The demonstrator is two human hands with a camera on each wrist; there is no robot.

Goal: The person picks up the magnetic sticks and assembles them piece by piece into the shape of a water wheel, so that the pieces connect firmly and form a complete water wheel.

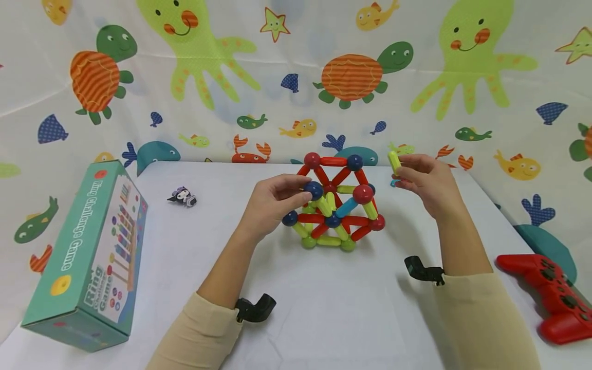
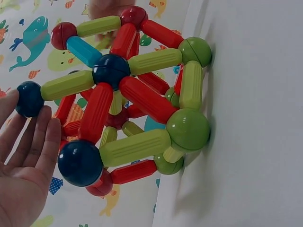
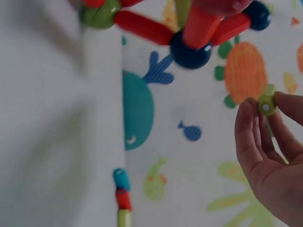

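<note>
A frame of red, yellow-green and blue magnetic rods joined by balls (image 1: 335, 205) stands on the white table (image 1: 324, 308). My left hand (image 1: 302, 189) pinches a dark blue ball (image 1: 314, 190) at the frame's upper left corner. In the left wrist view its fingers (image 2: 33, 137) lie fairly straight beside that ball (image 2: 29, 98), and the frame (image 2: 137, 94) fills the picture. My right hand (image 1: 401, 167) is raised to the right of the frame, apart from it, and pinches a yellow-green rod (image 1: 394, 161). The right wrist view shows the rod's end (image 3: 266, 106) between the fingertips.
A green "Ring Challenge Game" box (image 1: 92, 257) lies at the left. A small figurine (image 1: 183, 197) sits behind it. At the right edge is a red game controller (image 1: 550, 295). Loose rods (image 3: 123, 196) lie near the table's far edge. A sea-animal cloth hangs behind.
</note>
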